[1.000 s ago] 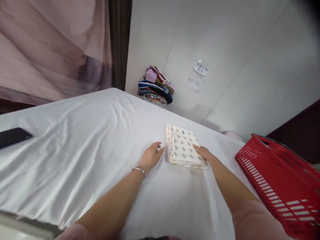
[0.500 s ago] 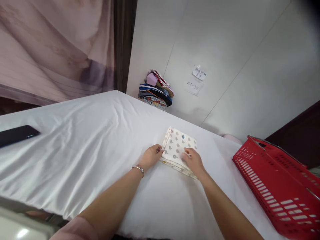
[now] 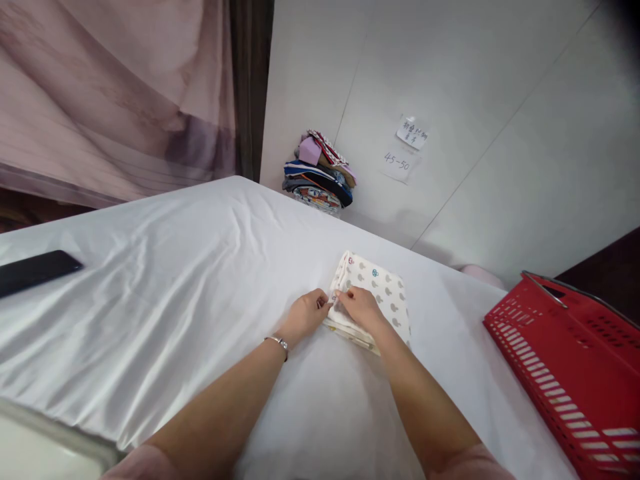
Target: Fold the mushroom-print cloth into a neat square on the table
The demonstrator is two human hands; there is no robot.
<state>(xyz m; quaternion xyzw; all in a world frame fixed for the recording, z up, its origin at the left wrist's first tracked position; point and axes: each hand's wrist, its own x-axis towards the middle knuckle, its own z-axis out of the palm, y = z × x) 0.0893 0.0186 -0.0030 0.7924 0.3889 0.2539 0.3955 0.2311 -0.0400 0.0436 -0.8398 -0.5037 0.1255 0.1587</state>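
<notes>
Smooth white fabric, rippled with creases on the left, covers the tabletop (image 3: 175, 300). A red plastic basket with slotted walls (image 3: 560, 353) stands at its right edge. Nearer the far edge than the near one lies a cream cloth folded into a thick, layered square (image 3: 395, 303), printed with small grey motifs and one blue. My left hand (image 3: 306, 313) curls at its left side; my right hand (image 3: 361, 307) reaches across its top, fingers narrowed. I cannot tell whether either pinches fabric.

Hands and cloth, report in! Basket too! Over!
Left hand at left edge of folded cloth. Right hand over its top. Red basket apart, to the right.
</notes>
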